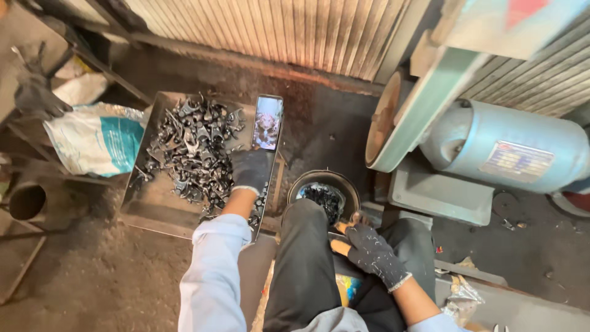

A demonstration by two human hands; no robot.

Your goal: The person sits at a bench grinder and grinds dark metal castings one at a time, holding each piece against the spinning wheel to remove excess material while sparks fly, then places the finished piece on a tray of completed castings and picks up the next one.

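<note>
The left hand point(251, 169), gloved, reaches out to the tray point(142, 209) at about 11 o'clock from the person's knees and rests on the near edge of the pile of metal parts point(193, 150). Its fingers curl down into the parts; whether they have closed on one I cannot tell. The right hand point(372, 252), also gloved, lies on the right knee at about 2 o'clock, fingers loosely spread and holding nothing that shows.

As a judgement, the work is early to midway: the pile on the tray is still large, while the round bucket point(350, 184) at 12 o'clock, just past the knees, holds only a shallow layer of dark pieces. Most of the parts look yet to be handled.

A phone point(268, 123) leans on the tray's right rim, just beyond the left hand, close enough to be knocked. At 2 o'clock stands a belt grinder point(418, 110) with its blue motor point(504, 147), near the bucket. At 9 o'clock lie a white and blue sack point(98, 138) and a pipe point(27, 201). The floor is dark with grit.
</note>
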